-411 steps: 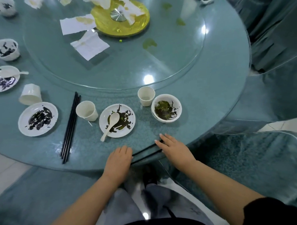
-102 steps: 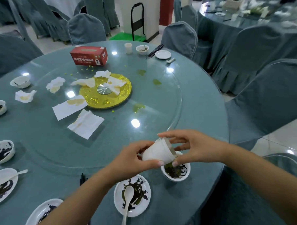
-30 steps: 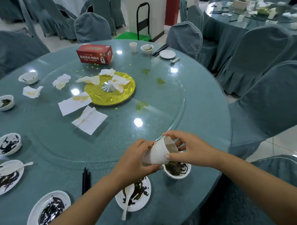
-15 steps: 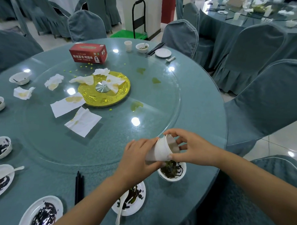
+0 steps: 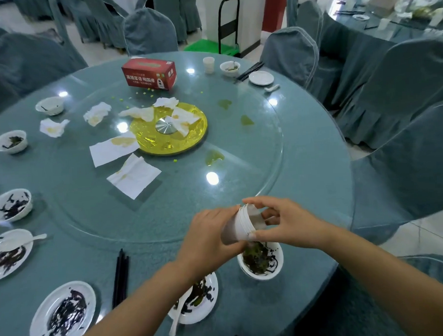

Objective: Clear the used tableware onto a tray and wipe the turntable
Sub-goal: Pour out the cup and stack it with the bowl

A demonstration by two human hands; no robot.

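Over the near edge of the surface, both hands grip a tipped white cup: left hand wrapped round its base, right hand pinching the rim. Its mouth tilts just above a bowl of dark leftovers. Stained napkins litter the glass turntable.

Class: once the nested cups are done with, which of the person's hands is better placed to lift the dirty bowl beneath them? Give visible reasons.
Probably the right hand: it hovers directly over the bowl. The left hand wraps the cups, beside the plate.
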